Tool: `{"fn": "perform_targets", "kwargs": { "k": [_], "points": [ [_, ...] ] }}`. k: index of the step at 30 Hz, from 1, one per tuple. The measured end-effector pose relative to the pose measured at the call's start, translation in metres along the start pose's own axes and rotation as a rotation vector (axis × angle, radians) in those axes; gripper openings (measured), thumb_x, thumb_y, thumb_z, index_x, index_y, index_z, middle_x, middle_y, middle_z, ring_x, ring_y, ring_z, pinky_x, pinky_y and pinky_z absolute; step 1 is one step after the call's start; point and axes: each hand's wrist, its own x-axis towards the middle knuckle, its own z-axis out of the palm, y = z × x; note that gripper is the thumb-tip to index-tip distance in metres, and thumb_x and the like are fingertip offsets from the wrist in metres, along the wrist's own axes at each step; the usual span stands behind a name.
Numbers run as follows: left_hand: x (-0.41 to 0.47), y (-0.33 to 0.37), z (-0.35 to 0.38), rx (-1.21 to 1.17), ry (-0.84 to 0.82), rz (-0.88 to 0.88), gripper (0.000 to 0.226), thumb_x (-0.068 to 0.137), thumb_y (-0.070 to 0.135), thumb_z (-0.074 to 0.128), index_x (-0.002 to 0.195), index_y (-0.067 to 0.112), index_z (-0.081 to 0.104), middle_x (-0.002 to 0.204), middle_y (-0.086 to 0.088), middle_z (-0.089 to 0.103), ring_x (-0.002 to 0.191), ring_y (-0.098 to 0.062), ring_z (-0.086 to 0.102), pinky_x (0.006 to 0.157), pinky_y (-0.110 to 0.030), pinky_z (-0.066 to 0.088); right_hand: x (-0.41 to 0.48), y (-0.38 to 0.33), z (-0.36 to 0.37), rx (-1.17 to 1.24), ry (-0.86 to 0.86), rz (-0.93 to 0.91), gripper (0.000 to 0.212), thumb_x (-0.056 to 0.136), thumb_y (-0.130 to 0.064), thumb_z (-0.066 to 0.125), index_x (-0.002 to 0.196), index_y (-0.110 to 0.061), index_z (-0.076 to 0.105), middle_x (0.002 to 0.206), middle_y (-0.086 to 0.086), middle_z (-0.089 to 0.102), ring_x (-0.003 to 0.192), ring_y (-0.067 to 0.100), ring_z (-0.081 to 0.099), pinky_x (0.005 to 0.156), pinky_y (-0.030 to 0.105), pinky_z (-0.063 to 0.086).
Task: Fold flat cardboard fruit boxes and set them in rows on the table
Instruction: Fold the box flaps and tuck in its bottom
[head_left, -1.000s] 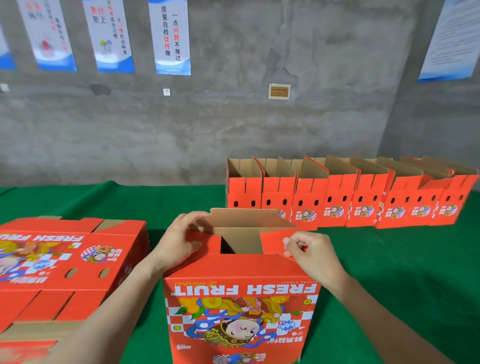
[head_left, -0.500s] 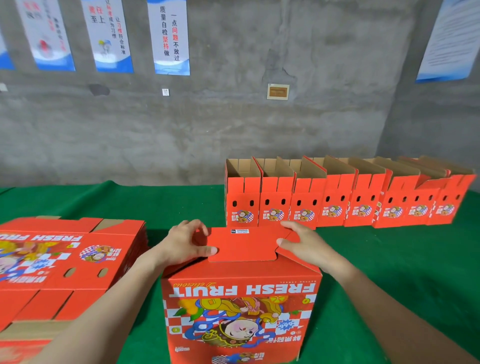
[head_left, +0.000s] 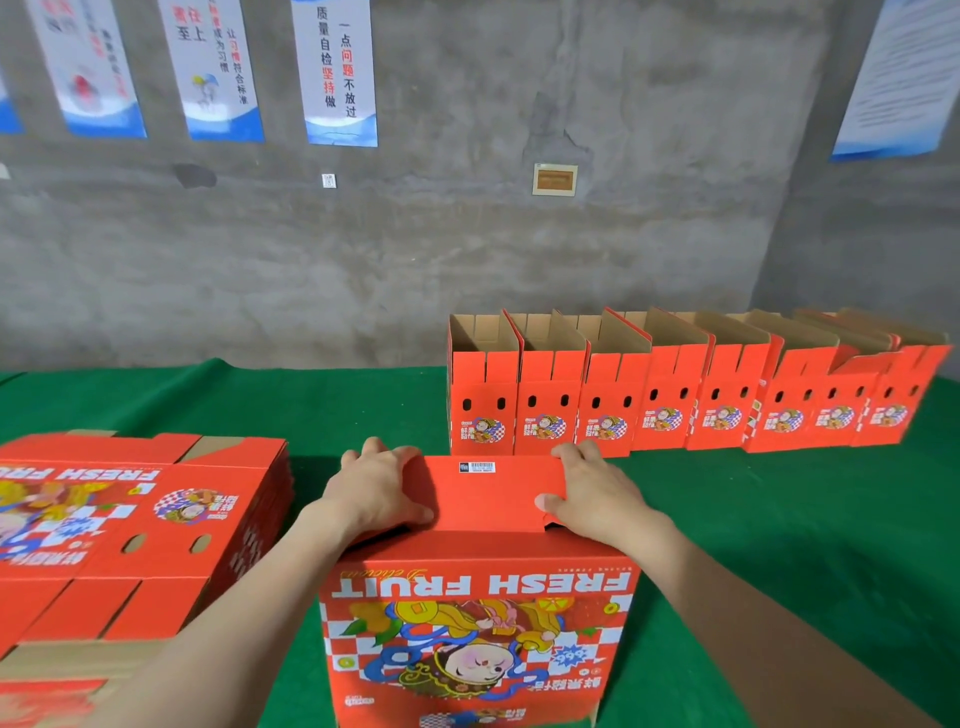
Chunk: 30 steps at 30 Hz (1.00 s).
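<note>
Clamping the red top flap of the box at bottom centre, gripping its left end with the left hand, fingers curling over the far edge, thumb lying on top. Pinching the right end the same way with the right hand, thumb pressing flat on the flap. Resting the box upright on the green table, beside a stack of flat boxes lying at lower left, with a row of folded boxes standing open-topped at centre right.

Near box: red, white lettering, red-white checks, multicoloured cartoon figure. Row of boxes, far right edge: red outside, brown inside. Flat stack: red. Table cloth: green.
</note>
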Motion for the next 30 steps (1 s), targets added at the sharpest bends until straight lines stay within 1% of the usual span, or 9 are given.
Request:
{"fn": "perform_targets", "kwargs": {
  "k": [5, 9, 12, 14, 16, 18, 22, 26, 30],
  "points": [
    [-0.002, -0.010, -0.004, -0.243, 0.019, 0.029, 0.077, 0.074, 0.043, 0.076, 0.141, 0.025, 0.042, 0.129, -0.007, 0.054, 0.114, -0.022, 0.053, 0.099, -0.028, 0.043, -0.002, 0.010, 0.000, 0.145, -0.034, -0.048, 0.062, 0.093, -0.045, 0.053, 0.146, -0.022, 0.030, 0.151, 0.001, 0.026, 0.133, 0.024, 0.039, 0.106, 0.036, 0.034],
    [-0.007, -0.027, -0.004, -1.015, 0.137, -0.140, 0.060, 0.086, 0.020, 0.067, 0.141, 0.017, 0.043, 0.135, -0.011, 0.052, 0.101, -0.017, 0.060, 0.083, -0.022, 0.044, -0.010, 0.022, -0.004, 0.724, 0.026, 0.028, 0.050, 0.099, -0.043, 0.043, 0.145, -0.026, 0.037, 0.155, -0.005, 0.029, 0.140, 0.013, 0.027, 0.107, 0.027, 0.022],
    [-0.017, -0.045, 0.003, -1.220, 0.022, -0.297, 0.045, 0.089, 0.027, 0.062, 0.130, 0.011, 0.052, 0.111, -0.013, 0.068, 0.072, -0.019, 0.068, 0.060, -0.026, 0.052, -0.014, 0.031, 0.005, 1.160, 0.018, 0.343, 0.057, 0.097, -0.055, 0.036, 0.146, -0.025, 0.035, 0.149, -0.002, 0.038, 0.139, 0.023, 0.033, 0.115, 0.043, 0.023],
    [-0.028, -0.052, 0.008, -1.158, -0.134, -0.354, 0.035, 0.087, 0.043, 0.061, 0.107, 0.014, 0.063, 0.082, -0.012, 0.074, 0.061, -0.025, 0.069, 0.058, -0.032, 0.056, -0.023, 0.039, 0.022, 1.208, -0.065, 0.457, 0.052, 0.099, -0.052, 0.036, 0.121, -0.010, 0.058, 0.113, 0.007, 0.064, 0.118, 0.032, 0.055, 0.106, 0.050, 0.036],
    [-0.030, -0.058, 0.010, -1.023, -0.157, -0.333, 0.033, 0.085, 0.053, 0.059, 0.107, 0.028, 0.060, 0.090, -0.012, 0.074, 0.079, -0.032, 0.070, 0.082, -0.048, 0.055, -0.040, 0.041, 0.041, 1.106, -0.160, 0.470, 0.048, 0.101, -0.042, 0.038, 0.071, -0.010, 0.059, 0.064, 0.004, 0.065, 0.073, 0.025, 0.066, 0.077, 0.041, 0.049],
    [-0.032, -0.058, 0.006, -0.971, -0.076, -0.266, 0.028, 0.086, 0.054, 0.058, 0.108, 0.037, 0.056, 0.099, -0.010, 0.072, 0.092, -0.036, 0.068, 0.092, -0.056, 0.048, -0.052, 0.044, 0.051, 1.079, -0.195, 0.458, 0.046, 0.100, -0.041, 0.038, 0.066, -0.014, 0.053, 0.053, 0.001, 0.061, 0.058, 0.020, 0.062, 0.060, 0.033, 0.047],
    [-0.037, -0.056, -0.012, -1.014, 0.141, -0.182, 0.050, 0.084, 0.064, 0.048, 0.099, 0.017, 0.056, 0.078, -0.001, 0.058, 0.071, -0.018, 0.053, 0.068, -0.026, 0.038, -0.049, 0.052, 0.032, 1.182, -0.255, 0.211, 0.042, 0.096, -0.050, 0.036, 0.088, -0.022, 0.066, 0.079, 0.000, 0.074, 0.078, 0.018, 0.069, 0.071, 0.035, 0.050],
    [-0.038, -0.052, -0.028, -1.280, 0.292, -0.272, 0.032, 0.096, 0.042, 0.047, 0.073, 0.019, 0.048, 0.057, 0.003, 0.053, 0.052, -0.011, 0.050, 0.056, -0.026, 0.035, -0.045, 0.050, 0.009, 1.138, -0.257, 0.043, 0.049, 0.082, -0.070, 0.042, 0.111, -0.036, 0.064, 0.106, -0.002, 0.070, 0.097, 0.013, 0.066, 0.084, 0.035, 0.051],
    [-0.045, -0.054, -0.028, -1.412, 0.428, -0.269, 0.021, 0.090, 0.017, 0.049, 0.070, 0.020, 0.056, 0.049, 0.004, 0.050, 0.055, -0.018, 0.041, 0.054, -0.028, 0.029, -0.043, 0.051, 0.003, 1.122, -0.330, -0.035, 0.087, 0.052, -0.081, 0.068, 0.130, -0.053, 0.040, 0.126, -0.010, 0.061, 0.120, 0.016, 0.056, 0.103, 0.050, 0.043]
  ]
}}
